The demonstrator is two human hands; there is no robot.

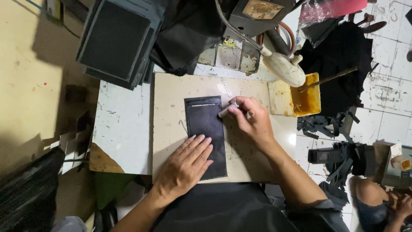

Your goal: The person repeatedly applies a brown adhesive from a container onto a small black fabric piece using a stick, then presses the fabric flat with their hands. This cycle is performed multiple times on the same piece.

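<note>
Setting: a cramped workshop seen from above, with a white tiled floor (pixel 386 116) on the right and a yellowish wall or floor on the left.
Table: a small white table (pixel 122 129), worn and chipped at its near left corner, carries a beige work board (pixel 249 154) stained with marks.
Dark piece: a black rectangular piece (pixel 205 124) lies flat on the board, long side running away from the person, with a pale line across its far end.
Left hand: the left hand (pixel 186 165) lies flat, fingers spread slightly and pressed on the near half of the dark piece, holding nothing.
Right hand: the right hand (pixel 251 118) is closed around a small pale stick-like tool (pixel 226 111), its tip touching the far right edge of the dark piece.
Glue tray: a yellow tray (pixel 307 101) of amber liquid sits at the board's right far corner, with a stick (pixel 328 79) leaning in it.
Lamp: a white lamp head (pixel 285 68) on a flexible metal arm hangs just over the tray.
Stack: dark grey sheets (pixel 118 38) are piled at the far left of the table.
Scraps: black strips (pixel 319 124) lie on the tiles to the right.
Other person: another person's hands (pixel 401 204) show at the lower right edge.
</note>
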